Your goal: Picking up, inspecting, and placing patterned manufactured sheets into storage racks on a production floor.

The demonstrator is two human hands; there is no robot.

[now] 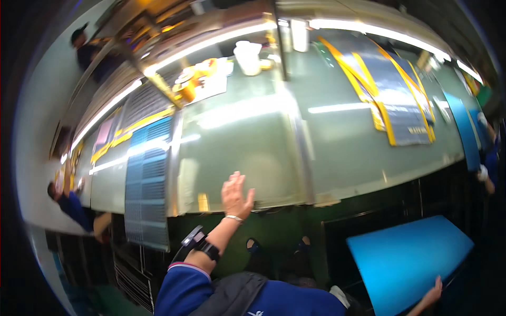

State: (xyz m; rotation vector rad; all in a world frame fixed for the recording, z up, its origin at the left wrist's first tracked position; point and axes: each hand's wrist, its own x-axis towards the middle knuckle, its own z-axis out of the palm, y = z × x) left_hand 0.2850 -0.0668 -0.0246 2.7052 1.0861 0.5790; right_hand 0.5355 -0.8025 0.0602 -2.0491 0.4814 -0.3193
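My left hand [237, 196] reaches over the front edge of the pale green-topped workbench [237, 152]. Its fingers are stretched out, and it holds nothing. A band is on that wrist, and a dark device is strapped to the forearm. Low on the right, my right hand [434, 293] grips the near edge of a flat, bright blue sheet [411, 258], which is tilted beside me. Part of that hand's grip is hidden. On the bench left of my left hand lies a slatted blue panel [147, 184], hanging over the front edge.
Dark blue pieces with yellow edging [406, 105] lie on the bench at the right. A white container [247, 58] and yellow-orange items [197, 79] stand toward the back. At far right, a person's gloved hands [482, 173] hold another blue sheet [464, 129]. Another person [76, 208] is at far left.
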